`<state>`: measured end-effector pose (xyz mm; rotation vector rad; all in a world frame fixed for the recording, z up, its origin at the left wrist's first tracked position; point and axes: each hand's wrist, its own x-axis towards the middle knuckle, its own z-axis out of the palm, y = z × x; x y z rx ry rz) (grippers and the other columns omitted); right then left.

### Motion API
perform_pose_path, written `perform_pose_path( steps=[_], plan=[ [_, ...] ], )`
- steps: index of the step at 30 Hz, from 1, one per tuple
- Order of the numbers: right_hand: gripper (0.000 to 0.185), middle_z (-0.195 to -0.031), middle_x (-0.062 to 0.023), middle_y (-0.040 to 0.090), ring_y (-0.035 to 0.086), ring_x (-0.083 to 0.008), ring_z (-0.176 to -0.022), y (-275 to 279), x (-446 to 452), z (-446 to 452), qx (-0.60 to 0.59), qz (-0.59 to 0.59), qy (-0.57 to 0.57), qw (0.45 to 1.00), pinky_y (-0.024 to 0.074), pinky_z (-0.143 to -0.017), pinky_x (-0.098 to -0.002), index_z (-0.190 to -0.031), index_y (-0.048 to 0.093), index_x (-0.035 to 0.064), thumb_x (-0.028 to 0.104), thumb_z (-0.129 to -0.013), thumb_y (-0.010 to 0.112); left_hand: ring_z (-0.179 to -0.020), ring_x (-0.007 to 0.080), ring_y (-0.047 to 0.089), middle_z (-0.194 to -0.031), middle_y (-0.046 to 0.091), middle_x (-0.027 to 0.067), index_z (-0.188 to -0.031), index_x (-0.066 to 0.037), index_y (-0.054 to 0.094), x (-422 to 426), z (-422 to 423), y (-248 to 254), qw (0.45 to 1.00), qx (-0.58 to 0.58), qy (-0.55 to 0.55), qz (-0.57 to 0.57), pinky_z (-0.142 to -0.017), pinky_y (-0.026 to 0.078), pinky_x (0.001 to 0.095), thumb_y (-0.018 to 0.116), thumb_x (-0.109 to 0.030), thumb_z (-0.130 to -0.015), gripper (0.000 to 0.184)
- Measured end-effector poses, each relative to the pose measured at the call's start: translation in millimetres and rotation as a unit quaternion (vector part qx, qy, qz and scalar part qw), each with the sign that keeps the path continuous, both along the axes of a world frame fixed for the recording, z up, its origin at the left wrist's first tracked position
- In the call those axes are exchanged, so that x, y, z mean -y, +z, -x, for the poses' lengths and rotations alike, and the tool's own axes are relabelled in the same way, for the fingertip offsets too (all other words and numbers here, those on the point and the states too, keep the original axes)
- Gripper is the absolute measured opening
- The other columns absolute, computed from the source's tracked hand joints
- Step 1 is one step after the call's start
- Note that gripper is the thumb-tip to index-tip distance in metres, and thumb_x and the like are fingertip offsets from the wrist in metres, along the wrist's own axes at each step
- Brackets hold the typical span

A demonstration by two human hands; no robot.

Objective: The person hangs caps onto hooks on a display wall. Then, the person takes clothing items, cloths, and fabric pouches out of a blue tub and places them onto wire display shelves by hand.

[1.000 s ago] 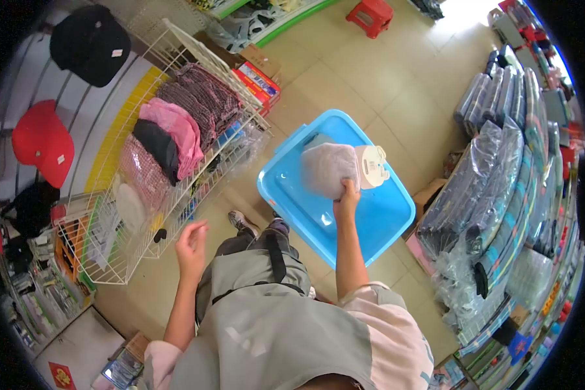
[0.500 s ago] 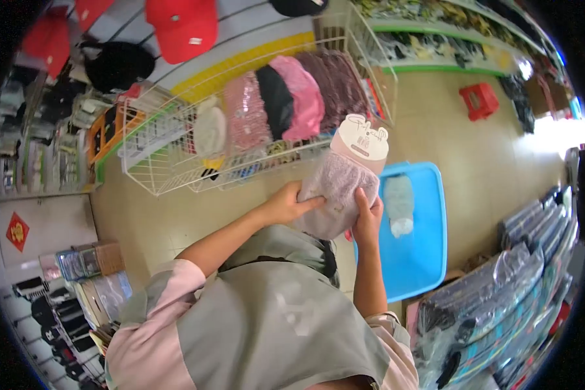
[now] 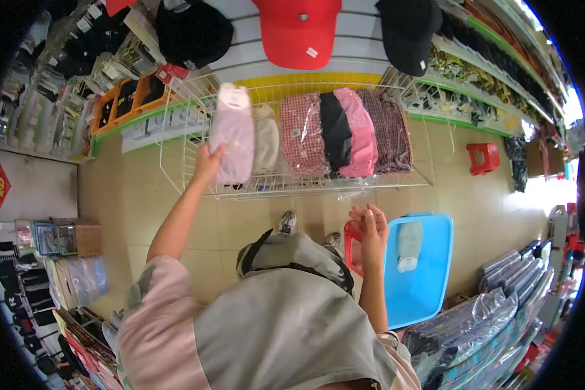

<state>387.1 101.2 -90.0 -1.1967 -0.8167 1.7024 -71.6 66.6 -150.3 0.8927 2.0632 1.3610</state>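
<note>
My left hand [image 3: 208, 164] grips the lower left edge of a pale lilac fabric item [image 3: 233, 146] with a white card header at its top. The item lies at the left end of a white wire basket [image 3: 292, 193], beside a cream folded item [image 3: 266, 140]. Farther right in the basket are a red checked bundle [image 3: 301, 133], a black one [image 3: 335, 133], a pink one [image 3: 357, 133] and a dark plaid one [image 3: 385, 133]. Nothing is in my right hand [image 3: 370, 227], its fingers apart, near the blue tub [image 3: 417, 286], which holds a grey-green packaged item [image 3: 409, 242].
Red [image 3: 298, 32] and black caps hang on the slatted wall behind the basket. A red stool [image 3: 483, 159] stands at the right, and another red object [image 3: 353, 247] is beside the tub. Plastic-wrapped goods [image 3: 461, 331] lie at the lower right.
The view has turned toward the basket. The lilac item, first over the tub in my right hand and then held in both hands, is now at the basket in my left. My right hand has let go.
</note>
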Motion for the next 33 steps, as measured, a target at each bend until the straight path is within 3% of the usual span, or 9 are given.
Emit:
perform_pose_path(
  steps=[3, 6, 9, 12, 14, 16, 25, 28, 33],
  plan=[
    [0.025, -0.109, -0.0174, 0.068, 0.067, -0.0235, -0.097, 0.9, 1.3, 18.9, 0.026, -0.001, -0.009, 1.0, 0.0522, -0.083, -0.0327, -0.12, 0.052, -0.0006, 0.015, -0.101, 0.055, -0.08, 0.0166, 0.065, -0.093, 0.072, 0.01, -0.109, 0.002, 0.066, -7.4, 44.5, 12.4, 0.997, -0.062, 0.019, 0.034, -0.073, 0.052, 0.0319, 0.069, -0.024, -0.09, 0.033],
    [0.024, -0.107, -0.0166, 0.068, 0.067, -0.022, -0.095, 1.6, 2.5, 31.4, 0.043, -0.007, -0.032, 0.999, 0.0535, -0.083, -0.0327, -0.118, 0.054, -0.0009, 0.015, -0.1, 0.055, -0.093, 0.0218, 0.065, -0.103, 0.069, 0.0145, -0.114, 0.004, 0.062, -13.8, 85.3, -14.7, 0.998, 0.055, 0.009, 0.002, -0.081, 0.051, 0.0348, 0.072, -0.023, -0.086, 0.04],
    [0.026, -0.106, -0.0147, 0.068, 0.067, -0.0198, -0.094, 2.9, 7.0, 37.2, 0.087, -0.017, -0.063, 0.994, 0.0543, -0.082, -0.0321, -0.118, 0.055, -0.001, 0.018, -0.101, 0.055, -0.091, 0.0275, 0.068, -0.101, 0.07, 0.0194, -0.109, 0.005, 0.065, -10.7, 124.4, -94.4, 0.997, -0.021, 0.05, 0.056, -0.078, 0.052, 0.0376, 0.075, -0.03, -0.081, 0.046],
    [0.028, -0.107, -0.014, 0.068, 0.066, -0.0192, -0.094, 6.0, 10.3, 37.9, 0.121, -0.028, -0.076, 0.989, 0.0537, -0.082, -0.0323, -0.118, 0.056, -0.0011, 0.021, -0.1, 0.056, -0.101, 0.035, 0.067, -0.112, 0.066, 0.0257, -0.122, 0.006, 0.057, 5.4, 138.7, -165.3, 0.962, -0.037, 0.04, 0.266, -0.086, 0.052, 0.042, 0.074, -0.026, -0.077, 0.058],
    [0.028, -0.107, -0.014, 0.068, 0.066, -0.0194, -0.095, 6.7, 12.4, 38.6, 0.137, -0.03, -0.079, 0.987, 0.0532, -0.082, -0.0327, -0.118, 0.056, -0.001, 0.021, -0.1, 0.057, -0.107, 0.0394, 0.063, -0.117, 0.063, 0.0279, -0.129, 0.006, 0.049, 12.9, 149.3, -213.8, 0.945, -0.112, 0.056, 0.302, -0.091, 0.05, 0.0443, 0.071, -0.021, -0.076, 0.064],
    [0.029, -0.107, -0.0139, 0.068, 0.066, -0.0197, -0.095, 6.4, 14.8, 38.6, 0.153, -0.03, -0.084, 0.984, 0.0529, -0.082, -0.0327, -0.118, 0.056, -0.0008, 0.022, -0.1, 0.057, -0.115, 0.0447, 0.056, -0.125, 0.057, 0.0303, -0.138, 0.004, 0.038, 9.4, 139.2, -213.4, 0.937, -0.136, 0.05, 0.317, -0.098, 0.046, 0.0467, 0.066, -0.01, -0.072, 0.072],
    [0.029, -0.109, -0.0125, 0.068, 0.066, -0.0181, -0.096, -3.3, 22.2, 43.5, 0.2, -0.004, -0.067, 0.977, 0.0521, -0.082, -0.0308, -0.117, 0.055, 0.0005, 0.023, -0.1, 0.057, -0.122, 0.0425, 0.052, -0.128, 0.056, 0.0272, -0.14, -0.003, 0.04, 19.8, 130.3, -221.8, 0.958, -0.157, -0.003, 0.241, -0.103, 0.042, 0.0427, 0.054, 0.005, -0.07, 0.073],
    [0.028, -0.109, -0.0116, 0.069, 0.066, -0.0169, -0.096, -2.7, 24.4, 47.2, 0.196, 0.011, -0.063, 0.978, 0.0518, -0.082, -0.0298, -0.117, 0.056, 0.0009, 0.024, -0.1, 0.057, -0.122, 0.0423, 0.052, -0.13, 0.055, 0.0267, -0.141, -0.004, 0.04, 29.4, 120.2, -213.2, 0.969, -0.143, 0.0, 0.2, -0.104, 0.042, 0.0435, 0.052, 0.007, -0.07, 0.073],
    [0.028, -0.108, -0.0109, 0.069, 0.066, -0.0159, -0.095, -6.2, 27.7, 45.4, 0.192, 0.038, -0.077, 0.978, 0.0515, -0.081, -0.0285, -0.117, 0.056, 0.0014, 0.024, -0.1, 0.057, -0.123, 0.0423, 0.051, -0.133, 0.053, 0.0263, -0.142, -0.004, 0.039, 29.8, 115.6, -205.5, 0.959, -0.105, 0.04, 0.261, -0.104, 0.042, 0.0439, 0.055, 0.003, -0.075, 0.069]
  ],
)
